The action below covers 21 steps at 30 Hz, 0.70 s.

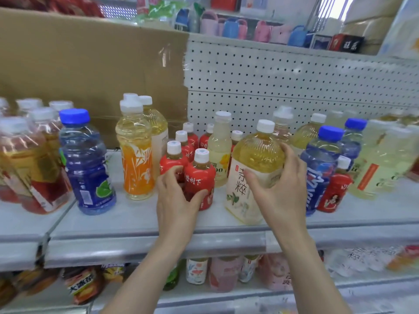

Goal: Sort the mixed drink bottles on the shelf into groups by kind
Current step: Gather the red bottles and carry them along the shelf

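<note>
Head view, left hand [176, 200] fingers curled round small red-sleeved bottle [199, 175], right hand [281, 191] fingers gripping ribbed yellow tea bottle [258, 152].

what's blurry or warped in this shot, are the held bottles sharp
Head view: centre sharp, the small red-labelled bottle in the left hand and large cream-labelled yellow tea bottle in the right hand legible; the pale yellow bottles at far right smear; the grey shelf rail bows.

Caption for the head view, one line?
Sorting drinks: left hand grips a small red bottle; right hand holds a yellow tea bottle on the shelf.
</note>
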{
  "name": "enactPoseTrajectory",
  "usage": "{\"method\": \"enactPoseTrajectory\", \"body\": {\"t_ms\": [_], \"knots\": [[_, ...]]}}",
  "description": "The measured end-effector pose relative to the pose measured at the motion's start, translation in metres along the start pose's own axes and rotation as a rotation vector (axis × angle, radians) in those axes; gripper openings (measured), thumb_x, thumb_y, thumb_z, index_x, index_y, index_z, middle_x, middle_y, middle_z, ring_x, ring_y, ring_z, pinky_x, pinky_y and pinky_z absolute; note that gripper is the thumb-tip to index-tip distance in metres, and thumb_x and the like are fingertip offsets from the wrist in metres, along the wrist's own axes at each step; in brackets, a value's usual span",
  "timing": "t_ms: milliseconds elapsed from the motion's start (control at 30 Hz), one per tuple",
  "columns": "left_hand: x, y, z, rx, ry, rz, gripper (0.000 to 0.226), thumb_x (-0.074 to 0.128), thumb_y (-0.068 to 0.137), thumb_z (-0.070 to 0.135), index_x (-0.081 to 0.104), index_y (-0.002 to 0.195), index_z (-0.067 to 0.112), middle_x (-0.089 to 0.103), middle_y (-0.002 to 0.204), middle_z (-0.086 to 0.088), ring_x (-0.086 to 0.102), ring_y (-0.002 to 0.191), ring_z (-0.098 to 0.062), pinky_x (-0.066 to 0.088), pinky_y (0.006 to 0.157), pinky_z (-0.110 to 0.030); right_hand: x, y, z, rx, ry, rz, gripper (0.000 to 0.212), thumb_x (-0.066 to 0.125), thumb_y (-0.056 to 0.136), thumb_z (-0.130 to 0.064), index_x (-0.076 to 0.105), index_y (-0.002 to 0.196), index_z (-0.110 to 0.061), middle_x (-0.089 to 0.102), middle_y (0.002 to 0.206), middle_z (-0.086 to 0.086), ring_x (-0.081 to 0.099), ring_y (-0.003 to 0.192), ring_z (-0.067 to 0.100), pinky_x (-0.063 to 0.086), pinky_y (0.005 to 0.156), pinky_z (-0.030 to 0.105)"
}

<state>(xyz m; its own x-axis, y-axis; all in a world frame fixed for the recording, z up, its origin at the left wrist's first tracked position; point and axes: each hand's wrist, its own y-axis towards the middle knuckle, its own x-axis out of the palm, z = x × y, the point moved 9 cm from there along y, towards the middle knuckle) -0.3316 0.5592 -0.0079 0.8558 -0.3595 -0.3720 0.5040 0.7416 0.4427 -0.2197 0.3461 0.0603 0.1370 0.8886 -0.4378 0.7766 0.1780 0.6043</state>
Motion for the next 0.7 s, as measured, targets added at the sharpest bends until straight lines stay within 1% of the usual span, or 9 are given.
{"method": "enactPoseTrajectory", "body": {"t_ms": [133, 233, 333, 400, 467, 500, 567, 600, 700], "knots": [[-0.001, -0.007, 0.020, 0.073, 0.141, 0.126, 0.073, 0.082, 0.077, 0.014, 0.041, 0.137, 0.021, 0.038, 0.136, -0.006, 0.043, 0.126, -0.024, 0.040, 0.106, -0.034, -0.006, 0.003, 0.009, -0.019, 0.020, -0.062, 0.089, 0.079, 0.081, -0.044, 0.029, 0.153, -0.029, 0.040, 0.147, -0.002, 0.039, 0.137, 0.013, 0.035, 0.112, 0.032], [-0.004, -0.004, 0.063, 0.244, 0.104, 0.211, 0.067, 0.077, 0.082, 0.013, 0.043, 0.140, 0.013, 0.041, 0.140, -0.009, 0.037, 0.131, -0.021, 0.029, 0.111, -0.026, 0.004, 0.003, 0.018, 0.026, 0.124, -0.105, 0.099, 0.080, 0.073, -0.053, 0.023, 0.152, -0.033, 0.043, 0.151, -0.007, 0.044, 0.138, 0.014, 0.040, 0.114, 0.043], [0.015, 0.031, 0.104, 0.346, 0.147, 0.047, 0.070, 0.070, 0.090, 0.023, 0.034, 0.148, 0.008, 0.044, 0.146, -0.011, 0.037, 0.137, -0.024, 0.030, 0.114, -0.033, 0.013, 0.003, 0.033, 0.118, 0.173, -0.120, 0.108, 0.077, 0.056, -0.070, 0.027, 0.145, -0.035, 0.055, 0.140, -0.008, 0.056, 0.128, 0.015, 0.048, 0.105, 0.044], [0.032, 0.064, 0.111, 0.277, 0.274, -0.098, 0.071, 0.066, 0.093, 0.035, 0.031, 0.148, 0.008, 0.046, 0.145, -0.013, 0.041, 0.136, -0.029, 0.037, 0.105, -0.038, 0.015, 0.003, 0.038, 0.154, 0.188, -0.132, 0.109, 0.077, 0.052, -0.072, 0.031, 0.143, -0.033, 0.057, 0.136, -0.008, 0.057, 0.124, 0.013, 0.049, 0.103, 0.043], [0.046, 0.090, 0.109, 0.161, 0.412, -0.219, 0.059, 0.062, 0.093, 0.045, 0.043, 0.135, 0.008, 0.058, 0.128, -0.015, 0.053, 0.120, -0.034, 0.041, 0.082, -0.038, 0.015, 0.003, 0.040, 0.170, 0.201, -0.145, 0.107, 0.079, 0.052, -0.071, 0.033, 0.142, -0.034, 0.058, 0.135, -0.010, 0.057, 0.124, 0.012, 0.049, 0.103, 0.042], [0.053, 0.097, 0.108, 0.118, 0.456, -0.281, 0.048, 0.061, 0.093, 0.047, 0.052, 0.122, 0.009, 0.062, 0.115, -0.014, 0.059, 0.110, -0.034, 0.041, 0.076, -0.037, 0.015, 0.002, 0.040, 0.179, 0.207, -0.153, 0.103, 0.080, 0.053, -0.069, 0.035, 0.139, -0.036, 0.059, 0.133, -0.011, 0.058, 0.122, 0.011, 0.050, 0.102, 0.039], [0.066, 0.107, 0.104, 0.063, 0.469, -0.420, 0.029, 0.058, 0.094, 0.045, 0.057, 0.092, 0.017, 0.065, 0.097, -0.009, 0.061, 0.092, -0.028, 0.046, 0.073, -0.035, 0.015, 0.000, 0.041, 0.207, 0.225, -0.166, 0.086, 0.084, 0.057, -0.062, 0.040, 0.128, -0.042, 0.062, 0.125, -0.016, 0.060, 0.116, 0.007, 0.050, 0.097, 0.031], [0.071, 0.110, 0.101, 0.040, 0.448, -0.473, 0.027, 0.058, 0.094, 0.045, 0.057, 0.089, 0.018, 0.065, 0.095, -0.007, 0.061, 0.089, -0.026, 0.049, 0.075, -0.035, 0.016, -0.001, 0.042, 0.221, 0.235, -0.172, 0.079, 0.086, 0.059, -0.057, 0.042, 0.123, -0.044, 0.063, 0.122, -0.019, 0.061, 0.113, 0.004, 0.050, 0.094, 0.029], [0.076, 0.115, 0.093, 0.015, 0.369, -0.531, 0.035, 0.061, 0.091, 0.048, 0.061, 0.110, 0.019, 0.067, 0.104, -0.005, 0.063, 0.095, -0.025, 0.053, 0.083, -0.037, 0.015, -0.002, 0.043, 0.244, 0.255, -0.182, 0.071, 0.089, 0.063, -0.049, 0.047, 0.119, -0.045, 0.067, 0.116, -0.021, 0.063, 0.107, -0.002, 0.053, 0.093, 0.030]]}}
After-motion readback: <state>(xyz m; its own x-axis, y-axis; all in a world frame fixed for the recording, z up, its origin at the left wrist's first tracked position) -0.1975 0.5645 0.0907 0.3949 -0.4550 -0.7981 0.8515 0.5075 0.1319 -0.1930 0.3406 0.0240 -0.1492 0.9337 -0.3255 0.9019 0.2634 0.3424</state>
